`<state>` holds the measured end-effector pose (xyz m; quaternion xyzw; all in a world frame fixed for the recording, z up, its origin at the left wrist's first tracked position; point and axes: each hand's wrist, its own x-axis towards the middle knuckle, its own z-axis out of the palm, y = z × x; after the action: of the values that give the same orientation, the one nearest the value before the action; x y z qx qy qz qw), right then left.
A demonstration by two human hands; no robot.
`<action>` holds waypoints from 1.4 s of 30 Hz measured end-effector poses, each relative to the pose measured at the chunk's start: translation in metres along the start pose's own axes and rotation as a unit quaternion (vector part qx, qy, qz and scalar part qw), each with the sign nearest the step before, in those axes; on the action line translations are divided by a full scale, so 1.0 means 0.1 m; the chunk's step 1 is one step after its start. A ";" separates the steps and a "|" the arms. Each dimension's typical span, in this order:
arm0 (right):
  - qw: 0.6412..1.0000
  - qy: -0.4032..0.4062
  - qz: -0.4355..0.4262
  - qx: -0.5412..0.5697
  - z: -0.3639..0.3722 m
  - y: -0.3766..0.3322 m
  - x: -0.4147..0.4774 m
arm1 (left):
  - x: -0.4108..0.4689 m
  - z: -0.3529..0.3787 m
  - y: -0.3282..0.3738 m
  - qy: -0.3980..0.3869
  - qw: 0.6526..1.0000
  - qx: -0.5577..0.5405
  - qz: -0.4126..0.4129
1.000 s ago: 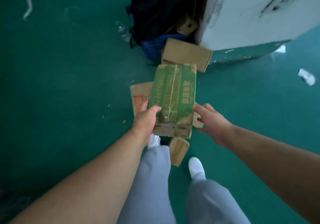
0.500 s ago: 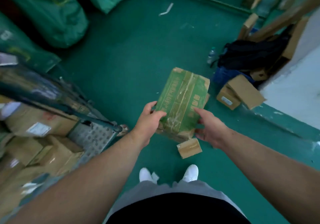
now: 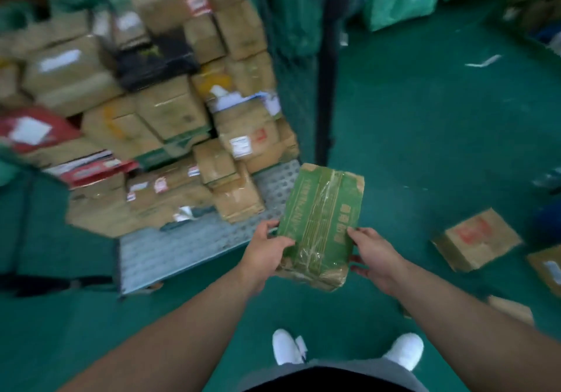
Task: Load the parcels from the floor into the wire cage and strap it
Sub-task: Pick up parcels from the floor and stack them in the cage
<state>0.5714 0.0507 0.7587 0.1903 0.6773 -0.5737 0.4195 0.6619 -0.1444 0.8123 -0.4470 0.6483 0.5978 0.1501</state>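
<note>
Head view: left hand (image 3: 264, 253), right hand (image 3: 376, 255) grip your green parcel (image 3: 321, 215) by the cage (image 3: 294, 66). Probably light (slick tape); hold sides.

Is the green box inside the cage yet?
No, the left hand and right hand hold the green taped cardboard box outside the wire cage.

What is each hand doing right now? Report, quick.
Left hand: grips the green parcel at its left edge.
Right hand: grips the same parcel's right edge.
</note>
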 end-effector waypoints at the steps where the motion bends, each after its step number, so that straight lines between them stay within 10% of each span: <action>1: 1.000 -0.011 0.001 -0.012 0.28 -0.01 0.02 | 0.01 -0.26 -0.06 0.015 1.000 -0.005 0.004; 10: 0.994 -0.091 0.033 -0.056 1.51 -0.38 0.20 | 0.30 -1.56 -0.15 0.065 0.995 -0.017 0.069; 28: 0.979 -0.149 0.121 0.072 2.06 -1.98 1.63 | 1.78 -1.84 1.51 0.141 0.985 0.057 0.080; 42: 0.981 -0.049 0.159 0.099 3.22 -2.99 2.77 | 3.72 -2.87 2.49 0.043 0.987 0.131 0.084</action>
<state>0.3034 -0.3935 0.7284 0.3081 0.5566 -0.5725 0.5172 0.3638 -0.5827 0.7697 -0.3923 0.7623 0.4984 0.1286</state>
